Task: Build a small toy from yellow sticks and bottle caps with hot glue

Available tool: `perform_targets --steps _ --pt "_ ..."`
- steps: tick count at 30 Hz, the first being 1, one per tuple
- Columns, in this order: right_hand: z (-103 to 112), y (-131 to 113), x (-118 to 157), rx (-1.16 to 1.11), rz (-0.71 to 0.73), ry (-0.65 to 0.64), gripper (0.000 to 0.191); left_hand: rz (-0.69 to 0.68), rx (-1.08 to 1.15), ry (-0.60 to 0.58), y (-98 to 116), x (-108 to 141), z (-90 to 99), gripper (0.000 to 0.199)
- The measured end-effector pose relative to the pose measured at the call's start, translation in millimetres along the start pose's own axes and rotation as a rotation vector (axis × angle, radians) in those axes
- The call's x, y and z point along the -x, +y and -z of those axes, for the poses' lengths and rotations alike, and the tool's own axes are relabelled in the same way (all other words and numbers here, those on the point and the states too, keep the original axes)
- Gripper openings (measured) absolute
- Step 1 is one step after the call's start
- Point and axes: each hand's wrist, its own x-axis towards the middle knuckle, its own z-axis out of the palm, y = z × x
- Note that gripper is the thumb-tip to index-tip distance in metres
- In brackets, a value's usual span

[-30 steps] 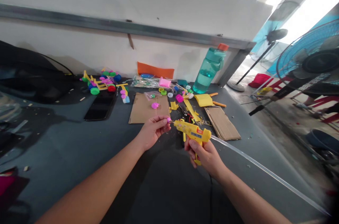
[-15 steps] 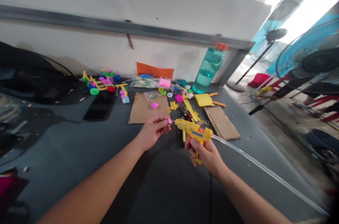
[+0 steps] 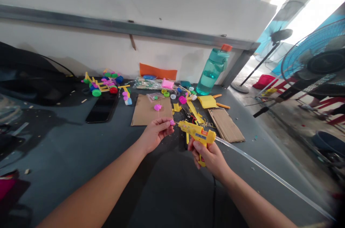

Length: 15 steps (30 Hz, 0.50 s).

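Between the thumb and fingers of my left hand [image 3: 157, 134] is a small pink piece [image 3: 172, 122]. My right hand [image 3: 206, 154] is wrapped round the handle of a yellow glue gun [image 3: 196, 131], whose nozzle points left and is at or very near the pink piece; contact is too small to tell. A long clear glue stick [image 3: 269, 170] sticks out of the gun's back. Behind my left hand lies a cardboard sheet [image 3: 142, 111] with a pink round piece [image 3: 157, 107] on it. Yellow scraps [image 3: 195, 111] and scissors lie behind the gun.
A black phone [image 3: 99, 109] and colourful assembled pieces [image 3: 107, 84] are at the left back. A teal bottle [image 3: 211, 71] stands near the wall. Yellow foam [image 3: 206, 101] and a second cardboard piece [image 3: 226, 125] lie right. A fan [image 3: 320, 59] stands beyond the table [image 3: 81, 156].
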Motion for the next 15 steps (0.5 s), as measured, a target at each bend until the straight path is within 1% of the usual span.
perform_targets --steps 15 --pt "3.3 5.9 -0.1 0.047 0.008 -0.010 0.035 -0.012 0.038 0.002 1.1 0.5 -0.4 0.015"
